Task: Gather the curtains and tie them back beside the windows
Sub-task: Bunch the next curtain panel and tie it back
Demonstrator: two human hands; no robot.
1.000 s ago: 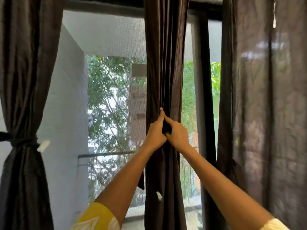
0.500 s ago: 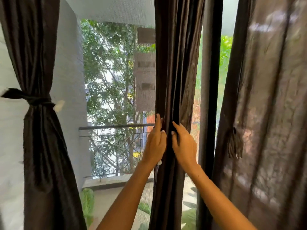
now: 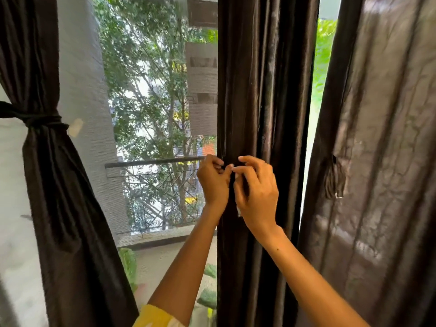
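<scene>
A dark brown middle curtain (image 3: pixel 264 90) hangs gathered in tight folds down the centre of the window. My left hand (image 3: pixel 213 182) and my right hand (image 3: pixel 258 192) meet in front of it at mid height, fingers curled, pinching a dark strip of fabric between them. A small white tag shows under my right palm. At the far left, a left curtain (image 3: pixel 59 208) is bunched and bound by a dark tieback (image 3: pixel 40 119). On the right, a right curtain (image 3: pixel 382 161) hangs loose, with a short tieback loop (image 3: pixel 335 182) dangling on it.
Behind the glass with its mesh screen lie a balcony railing (image 3: pixel 153 161), trees and a grey wall (image 3: pixel 82 90). A dark window frame post stands between the middle and right curtains. Green potted leaves (image 3: pixel 207 293) sit low on the balcony floor.
My view has tilted downward. Both hands moved from flat, straight fingers on the curtain folds to curled fingers pinching the dark strip together.
</scene>
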